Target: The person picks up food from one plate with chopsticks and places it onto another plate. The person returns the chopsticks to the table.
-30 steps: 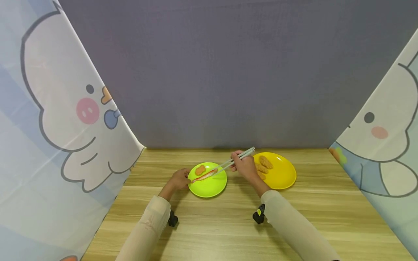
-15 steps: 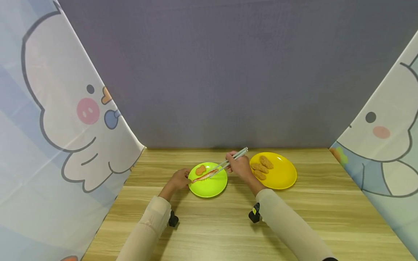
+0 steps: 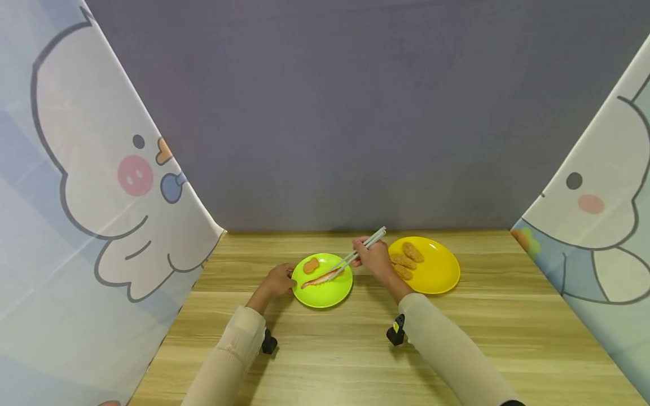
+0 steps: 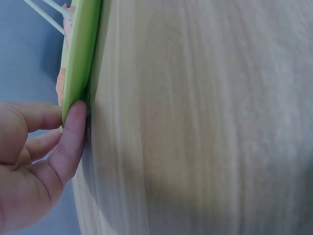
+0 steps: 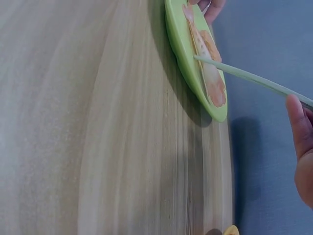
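Note:
A lime-green plate (image 3: 325, 296) stands on the wooden table. My left hand (image 3: 278, 280) pinches its left rim between thumb and fingers, as the left wrist view shows. On the plate lies a long red-and-white shrimp (image 3: 316, 281), with a small orange-brown nugget (image 3: 311, 265) behind it. My right hand (image 3: 374, 259) holds a pair of pale chopsticks (image 3: 373, 238) above the plate's right side. The chopsticks' tips are at the shrimp's right part. In the right wrist view one chopstick (image 5: 244, 75) crosses over the shrimp; whether the tips grip it I cannot tell.
A yellow plate (image 3: 439, 273) stands to the right, beyond my right wrist, with several breaded pieces (image 3: 413, 252) on its left side. A grey wall (image 3: 325, 141) rises behind the table. Patterned cloth panels (image 3: 101, 186) flank both sides.
My right hand has moved left with the chopsticks, away from the yellow plate. The shrimp has shifted slightly right and nearer to me on the plate. My left hand has stayed at the rim.

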Available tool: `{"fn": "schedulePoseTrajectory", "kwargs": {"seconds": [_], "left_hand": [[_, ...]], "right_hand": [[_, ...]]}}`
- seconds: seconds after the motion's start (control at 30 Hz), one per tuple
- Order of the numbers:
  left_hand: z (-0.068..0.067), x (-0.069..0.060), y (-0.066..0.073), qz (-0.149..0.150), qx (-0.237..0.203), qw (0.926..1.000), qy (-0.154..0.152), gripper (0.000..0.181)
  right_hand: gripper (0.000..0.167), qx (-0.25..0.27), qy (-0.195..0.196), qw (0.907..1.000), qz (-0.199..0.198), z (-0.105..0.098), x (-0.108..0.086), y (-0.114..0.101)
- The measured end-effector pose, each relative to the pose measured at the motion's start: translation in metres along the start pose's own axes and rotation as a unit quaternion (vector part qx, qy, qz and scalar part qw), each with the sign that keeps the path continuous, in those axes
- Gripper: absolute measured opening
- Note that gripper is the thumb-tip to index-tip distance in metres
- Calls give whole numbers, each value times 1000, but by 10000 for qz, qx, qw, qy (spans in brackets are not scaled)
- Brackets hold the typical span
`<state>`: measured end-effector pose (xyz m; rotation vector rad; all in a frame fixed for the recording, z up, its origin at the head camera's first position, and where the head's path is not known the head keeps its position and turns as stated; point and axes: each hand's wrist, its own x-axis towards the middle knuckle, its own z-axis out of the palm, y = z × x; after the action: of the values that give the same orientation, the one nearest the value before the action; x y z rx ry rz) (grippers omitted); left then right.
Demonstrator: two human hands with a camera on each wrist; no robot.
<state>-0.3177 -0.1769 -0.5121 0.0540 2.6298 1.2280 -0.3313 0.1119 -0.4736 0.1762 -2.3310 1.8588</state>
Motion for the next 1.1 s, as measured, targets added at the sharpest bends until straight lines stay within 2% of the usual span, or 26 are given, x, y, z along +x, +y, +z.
{"fn": "schedulePoseTrajectory", "kwargs": {"seconds": [0.27, 0.53, 0.9, 1.1], "left_hand": [[0, 0, 0, 35, 94, 9999, 49, 51], [-1, 0, 1, 73, 109, 9999, 44, 50], [0, 1, -1, 50, 119, 9999, 13, 49], [-1, 1, -1, 136, 111, 9998, 16, 48]], "right_hand": [[23, 0, -59, 9996, -282, -1, -6, -1], [24, 148, 195, 9981, -560, -5, -9, -1], [24, 123, 414, 9969, -650, -18, -9, 2], [23, 199, 489, 9966, -632, -22, -9, 1]]}}
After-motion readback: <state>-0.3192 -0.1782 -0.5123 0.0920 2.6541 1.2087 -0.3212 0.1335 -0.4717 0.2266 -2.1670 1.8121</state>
